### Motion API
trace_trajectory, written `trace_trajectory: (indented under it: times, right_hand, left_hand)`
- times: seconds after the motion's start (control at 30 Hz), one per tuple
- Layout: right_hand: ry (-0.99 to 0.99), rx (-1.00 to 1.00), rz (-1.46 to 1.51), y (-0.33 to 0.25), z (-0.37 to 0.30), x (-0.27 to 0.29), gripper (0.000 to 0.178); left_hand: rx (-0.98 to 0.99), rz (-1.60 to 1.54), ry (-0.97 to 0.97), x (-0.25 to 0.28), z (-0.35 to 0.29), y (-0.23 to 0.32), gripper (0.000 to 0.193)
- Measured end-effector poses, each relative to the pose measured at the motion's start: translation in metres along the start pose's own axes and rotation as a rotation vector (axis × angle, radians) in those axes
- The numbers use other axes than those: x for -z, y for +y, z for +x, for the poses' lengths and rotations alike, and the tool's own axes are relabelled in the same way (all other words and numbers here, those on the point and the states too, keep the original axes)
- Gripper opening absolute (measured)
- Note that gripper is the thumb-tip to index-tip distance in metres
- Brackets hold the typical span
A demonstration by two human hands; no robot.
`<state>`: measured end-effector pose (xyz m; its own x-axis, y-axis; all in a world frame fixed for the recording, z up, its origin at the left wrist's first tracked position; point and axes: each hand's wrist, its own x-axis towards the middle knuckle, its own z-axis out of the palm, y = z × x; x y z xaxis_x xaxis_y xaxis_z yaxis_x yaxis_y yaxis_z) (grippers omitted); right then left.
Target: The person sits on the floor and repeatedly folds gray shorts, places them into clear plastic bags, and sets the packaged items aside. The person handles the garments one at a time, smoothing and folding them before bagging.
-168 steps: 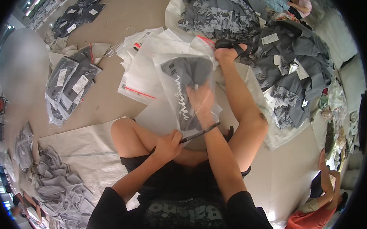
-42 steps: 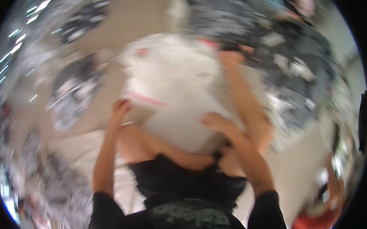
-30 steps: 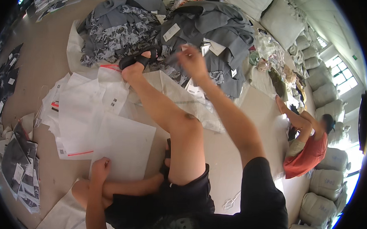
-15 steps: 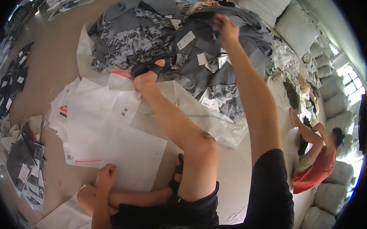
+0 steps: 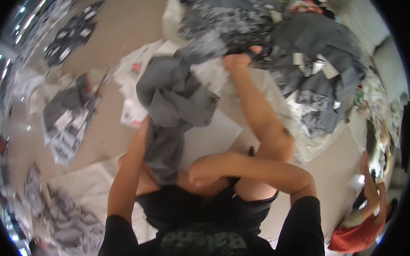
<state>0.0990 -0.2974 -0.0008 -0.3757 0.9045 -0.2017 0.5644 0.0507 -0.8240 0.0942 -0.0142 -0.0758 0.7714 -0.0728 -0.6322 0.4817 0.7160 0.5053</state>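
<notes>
A crumpled grey garment (image 5: 170,92) is bunched up over my lap, its lower end reaching my shorts and a patterned part trailing off at the top. My left hand (image 5: 144,124) goes in behind the garment's left side, so its fingers are hidden. Just right of the garment's lower end, my right hand (image 5: 202,174) is curled closed, slightly blurred; anything inside it cannot be made out. Under the garment lie flat whitish plastic bags (image 5: 209,136), partly covered.
A pile of grey garments with white tags (image 5: 318,39) lies far right, beside a grey patterned pile (image 5: 226,14). Packed garments (image 5: 70,115) lie at left, more grey cloth (image 5: 75,223) at lower left. A person in red (image 5: 358,233) sits at the right.
The grey garment now lies over my lap and the bags. My right hand has come back from the far pile to my lap; my left has moved up behind the garment. The view has shifted.
</notes>
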Motion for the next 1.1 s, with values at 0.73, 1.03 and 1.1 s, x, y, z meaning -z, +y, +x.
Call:
trace_trajectory:
  times: [0.73, 1.03, 1.1]
  right_hand:
    - [1.771, 0.328, 0.386, 0.001, 0.056, 0.113, 0.065]
    - [0.494, 0.386, 0.361, -0.059, 0.070, -0.068, 0.074]
    - [0.412, 0.316, 0.385, -0.072, 0.061, -0.081, 0.068]
  left_hand:
    - [-0.457, 1.538, -0.360, -0.002, -0.100, -0.075, 0.041]
    - [0.059, 0.108, 0.205, 0.003, -0.107, -0.031, 0.091]
    - [0.119, 0.192, 0.347, -0.005, -0.105, -0.043, 0.078]
